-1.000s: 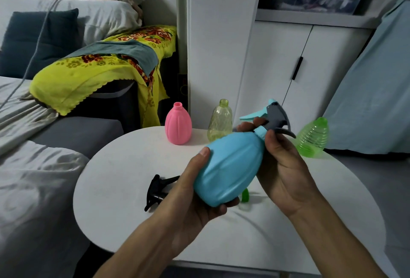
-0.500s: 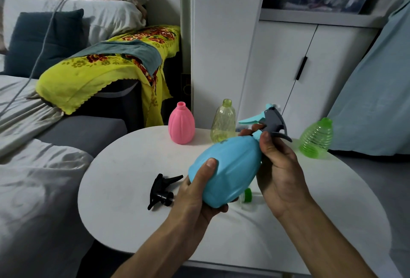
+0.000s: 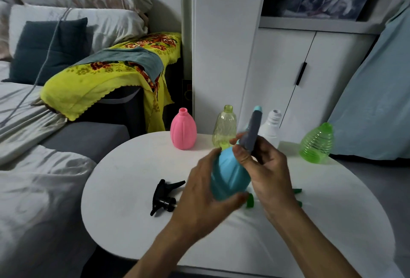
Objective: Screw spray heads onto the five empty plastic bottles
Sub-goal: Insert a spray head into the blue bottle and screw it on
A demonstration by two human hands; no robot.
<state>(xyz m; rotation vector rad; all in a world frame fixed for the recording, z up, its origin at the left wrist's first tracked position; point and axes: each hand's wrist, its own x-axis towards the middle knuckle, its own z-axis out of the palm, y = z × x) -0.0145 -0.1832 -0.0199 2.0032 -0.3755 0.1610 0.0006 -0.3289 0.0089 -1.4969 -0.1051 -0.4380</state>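
Centre frame, above round table [image 3: 133, 222]: left hand [image 3: 199, 198] cups blue bottle [image 3: 229, 175], right hand [image 3: 264, 166] pinches grey spray head [image 3: 251, 131] at neck; tilted head could cross-thread w/ hasty twisting.

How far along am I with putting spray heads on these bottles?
None looks finished. In hand: left hand holds the blue bottle while right hand grips its grey spray head. Left: pink bottle, yellow bottle, white bottle and green bottle stand open-necked; a black spray head lies on the table.
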